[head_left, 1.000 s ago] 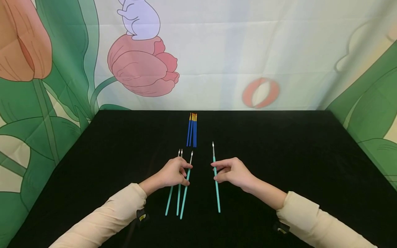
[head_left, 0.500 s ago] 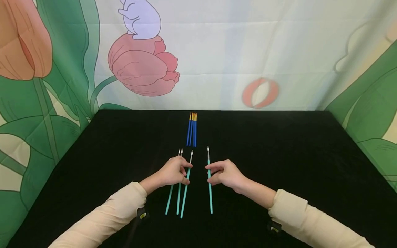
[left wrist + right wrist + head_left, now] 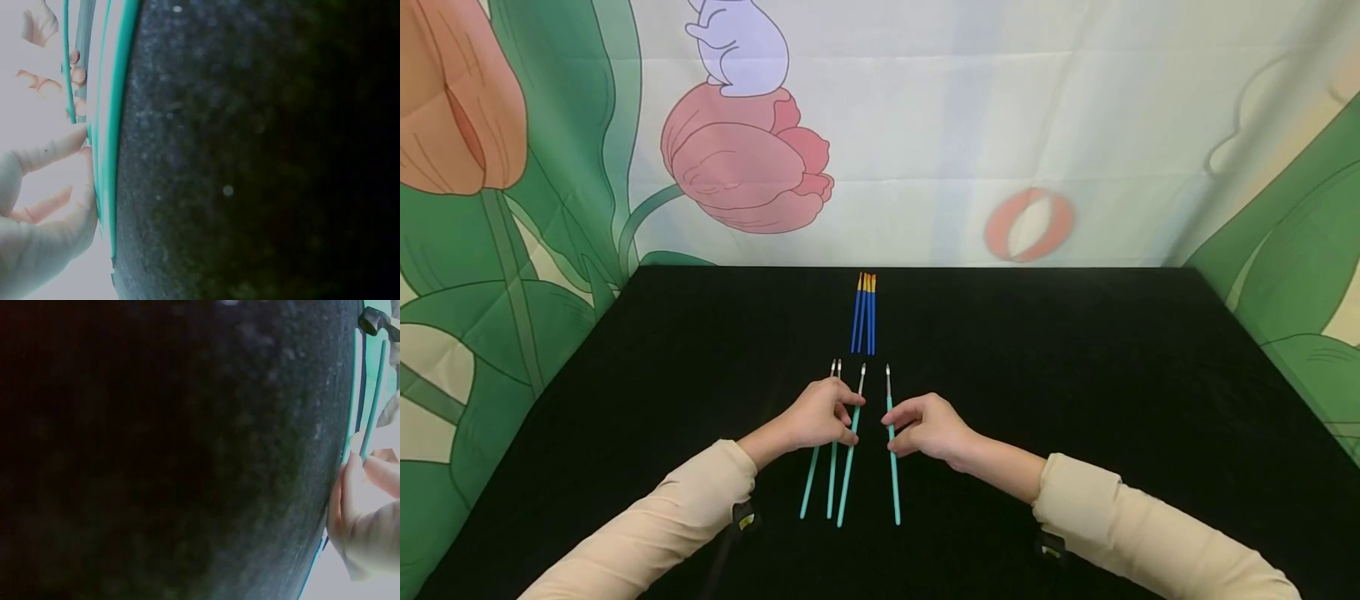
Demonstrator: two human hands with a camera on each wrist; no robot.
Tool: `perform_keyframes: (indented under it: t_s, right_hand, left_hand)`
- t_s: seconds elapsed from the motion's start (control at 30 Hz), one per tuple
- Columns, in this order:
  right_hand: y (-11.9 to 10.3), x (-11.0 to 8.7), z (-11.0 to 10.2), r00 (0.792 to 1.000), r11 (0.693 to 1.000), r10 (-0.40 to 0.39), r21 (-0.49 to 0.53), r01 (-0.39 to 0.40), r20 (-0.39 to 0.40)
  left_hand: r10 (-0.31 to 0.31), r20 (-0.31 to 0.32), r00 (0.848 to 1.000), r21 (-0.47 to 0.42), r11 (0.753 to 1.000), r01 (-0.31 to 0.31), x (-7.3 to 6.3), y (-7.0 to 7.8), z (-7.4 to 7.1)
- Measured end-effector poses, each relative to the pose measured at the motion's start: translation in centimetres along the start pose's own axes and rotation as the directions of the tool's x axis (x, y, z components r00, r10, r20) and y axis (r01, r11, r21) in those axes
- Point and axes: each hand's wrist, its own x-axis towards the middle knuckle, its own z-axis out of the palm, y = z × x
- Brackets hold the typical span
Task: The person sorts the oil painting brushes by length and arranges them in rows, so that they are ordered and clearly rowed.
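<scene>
My right hand [image 3: 931, 429] pinches a teal paintbrush [image 3: 895, 487] by its handle between thumb and fingertips, its pale bristles pointing toward the far side. Just to the left, my left hand [image 3: 820, 414] has thumb and fingertips on another teal paintbrush [image 3: 846, 487]. Two more teal paintbrushes pass under that hand, so their middles are hidden; their handle ends [image 3: 808, 487] stick out toward me. In the left wrist view, teal handles [image 3: 112, 125] run close beside the left fingertips. The right wrist view has the right-hand fingers [image 3: 356, 500] at the lower right.
Farther back on the black tabletop [image 3: 1075, 358] lies a row of several blue paintbrushes [image 3: 863, 321] with orange-yellow ends, directly beyond the teal ones. A printed curtain [image 3: 910, 150] with flowers and leaves hangs behind the table's far edge.
My right hand has moved left and slightly toward me with its teal paintbrush, narrowing the gap to my left hand. The left hand and the other brushes stay in place.
</scene>
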Motion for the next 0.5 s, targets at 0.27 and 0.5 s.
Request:
perform_keyframes:
  t_s: [0.27, 0.5]
  right_hand:
    - [-0.15, 0.45, 0.53, 0.999, 0.998, -0.030, -0.053, 0.029, -0.022]
    - [0.07, 0.55, 0.07, 1.000, 0.999, 0.000, -0.051, -0.001, -0.015]
  left_hand:
    - [-0.008, 0.000, 1.000, -0.013, 1.000, 0.008, 0.16, -0.15, -0.01]
    - [-0.015, -0.011, 1.000, -0.053, 0.998, 0.014, 0.15, -0.07, -0.09]
